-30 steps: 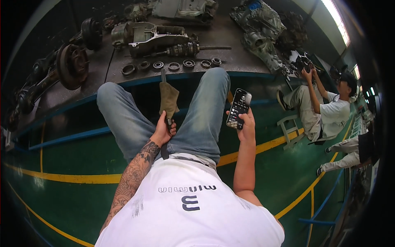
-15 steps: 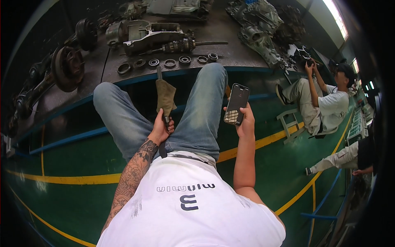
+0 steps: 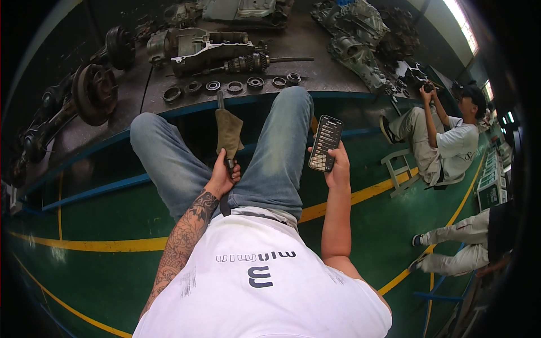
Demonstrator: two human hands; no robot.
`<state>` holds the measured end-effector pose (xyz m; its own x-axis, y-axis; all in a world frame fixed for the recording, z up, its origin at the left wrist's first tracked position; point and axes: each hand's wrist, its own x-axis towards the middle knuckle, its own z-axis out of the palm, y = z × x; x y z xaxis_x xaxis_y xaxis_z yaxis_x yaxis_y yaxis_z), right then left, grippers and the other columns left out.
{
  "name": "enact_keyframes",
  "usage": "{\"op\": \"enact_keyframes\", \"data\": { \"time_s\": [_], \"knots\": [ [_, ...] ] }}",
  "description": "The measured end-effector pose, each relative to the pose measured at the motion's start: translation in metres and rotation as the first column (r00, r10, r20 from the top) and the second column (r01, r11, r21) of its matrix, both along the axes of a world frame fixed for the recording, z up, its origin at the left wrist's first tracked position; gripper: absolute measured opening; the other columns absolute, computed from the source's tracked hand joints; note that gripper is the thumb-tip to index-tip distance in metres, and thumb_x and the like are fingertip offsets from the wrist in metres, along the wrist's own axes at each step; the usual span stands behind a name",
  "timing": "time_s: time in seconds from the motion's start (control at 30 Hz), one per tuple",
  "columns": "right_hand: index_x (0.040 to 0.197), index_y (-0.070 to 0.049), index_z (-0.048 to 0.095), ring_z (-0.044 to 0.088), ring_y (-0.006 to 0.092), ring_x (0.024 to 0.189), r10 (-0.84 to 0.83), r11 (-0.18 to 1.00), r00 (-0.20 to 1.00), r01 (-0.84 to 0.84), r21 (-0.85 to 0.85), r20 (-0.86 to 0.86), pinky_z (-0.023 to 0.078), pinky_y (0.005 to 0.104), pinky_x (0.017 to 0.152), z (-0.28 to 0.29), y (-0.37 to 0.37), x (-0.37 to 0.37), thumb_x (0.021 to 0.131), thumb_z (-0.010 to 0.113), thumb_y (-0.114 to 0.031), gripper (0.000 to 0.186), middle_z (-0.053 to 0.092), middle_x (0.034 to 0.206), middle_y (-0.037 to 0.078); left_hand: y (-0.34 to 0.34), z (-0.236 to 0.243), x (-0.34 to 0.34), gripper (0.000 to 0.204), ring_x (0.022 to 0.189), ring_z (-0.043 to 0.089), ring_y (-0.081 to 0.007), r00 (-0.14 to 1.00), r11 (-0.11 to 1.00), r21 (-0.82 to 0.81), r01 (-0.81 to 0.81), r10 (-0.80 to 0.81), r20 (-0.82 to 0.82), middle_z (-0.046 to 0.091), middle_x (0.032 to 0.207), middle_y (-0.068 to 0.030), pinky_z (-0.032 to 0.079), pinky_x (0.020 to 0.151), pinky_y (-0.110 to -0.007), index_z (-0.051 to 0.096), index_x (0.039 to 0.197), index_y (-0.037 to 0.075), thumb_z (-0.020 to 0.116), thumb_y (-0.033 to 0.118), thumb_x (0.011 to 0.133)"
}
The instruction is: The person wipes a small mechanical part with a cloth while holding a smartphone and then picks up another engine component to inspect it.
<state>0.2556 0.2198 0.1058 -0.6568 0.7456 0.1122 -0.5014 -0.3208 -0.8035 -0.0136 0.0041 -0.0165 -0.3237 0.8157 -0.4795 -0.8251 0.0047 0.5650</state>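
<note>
My left hand [image 3: 224, 176] rests in my lap with its fingers closed round the lower end of a metal shaft [image 3: 220, 100]. A brown cloth [image 3: 228, 128] is wrapped about the shaft's middle, and the bare upper end points toward the workbench. Beside my right knee, my right hand [image 3: 339, 170] grips a smartphone [image 3: 326, 142] upright. Rows of light lines show on its lit screen.
Along the near edge of the metal workbench [image 3: 127, 110] lie several bearings and rings [image 3: 235, 87]. Behind them are a gear shaft [image 3: 248, 63] and an opened gearbox housing [image 3: 194, 48]. An axle with drums [image 3: 93, 93] sits left; a seated person [image 3: 459, 132] and another person's legs [image 3: 459, 242] appear right.
The phone's screen has gone from mostly dark to rows of light lines. At the right, the other person's legs have shifted, with both now showing. My hands keep their holds.
</note>
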Motion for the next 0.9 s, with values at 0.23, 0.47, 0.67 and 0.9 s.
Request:
{"op": "enact_keyframes", "data": {
  "time_s": [0.23, 0.47, 0.67, 0.9],
  "knots": [
    [0.137, 0.003, 0.045, 0.071, 0.0391, 0.102, -0.012, 1.000, 1.000, 0.012, -0.011, 0.023, 0.063, 0.0451, 0.083, -0.0018, -0.0001, 0.0010, 0.082, 0.046, -0.005, 0.056, 0.062, 0.125, 0.026, -0.0002, 0.0025, 0.0009, 0.061, 0.057, 0.041, -0.0168, 1.000, 1.000, 0.008, -0.003, 0.002, 0.027, 0.045, 0.067, -0.0031, 0.034, 0.055, -0.030, 0.049, 0.096, 0.013, 0.044, 0.073, 0.095],
    [0.136, 0.004, 0.046, 0.071, 0.0382, 0.101, -0.021, 1.000, 0.999, 0.021, -0.009, 0.030, 0.064, 0.0444, 0.082, -0.0034, 0.0011, 0.0003, 0.085, 0.047, -0.006, 0.052, 0.063, 0.124, 0.025, 0.0002, 0.0047, 0.0032, 0.061, 0.057, 0.041, -0.0170, 1.000, 1.000, 0.000, -0.009, 0.009, 0.026, 0.045, 0.067, -0.0033, 0.034, 0.055, -0.030, 0.049, 0.096, 0.013, 0.044, 0.073, 0.095],
    [0.136, 0.001, 0.050, 0.070, 0.0384, 0.102, 0.017, 0.984, 0.998, -0.027, -0.177, -0.058, 0.062, 0.0474, 0.083, -0.0021, -0.0002, -0.0009, 0.097, 0.048, -0.020, 0.044, 0.064, 0.122, 0.024, 0.0012, 0.0027, 0.0022, 0.061, 0.057, 0.041, -0.0176, 1.000, 1.000, -0.011, -0.006, 0.006, 0.026, 0.045, 0.067, -0.0031, 0.033, 0.054, -0.030, 0.050, 0.093, 0.013, 0.043, 0.074, 0.095],
    [0.124, -0.008, 0.060, 0.071, 0.0336, 0.094, -0.070, 0.934, 0.997, 0.055, -0.354, -0.028, 0.062, 0.0443, 0.080, -0.0074, 0.0060, 0.0013, 0.105, 0.045, -0.044, 0.043, 0.071, 0.105, 0.018, -0.0016, 0.0002, -0.0005, 0.061, 0.057, 0.041, -0.0180, 1.000, 1.000, -0.008, -0.011, 0.011, 0.017, 0.045, 0.067, -0.0033, 0.033, 0.055, -0.031, 0.051, 0.094, 0.012, 0.044, 0.073, 0.094]
  ]
}}
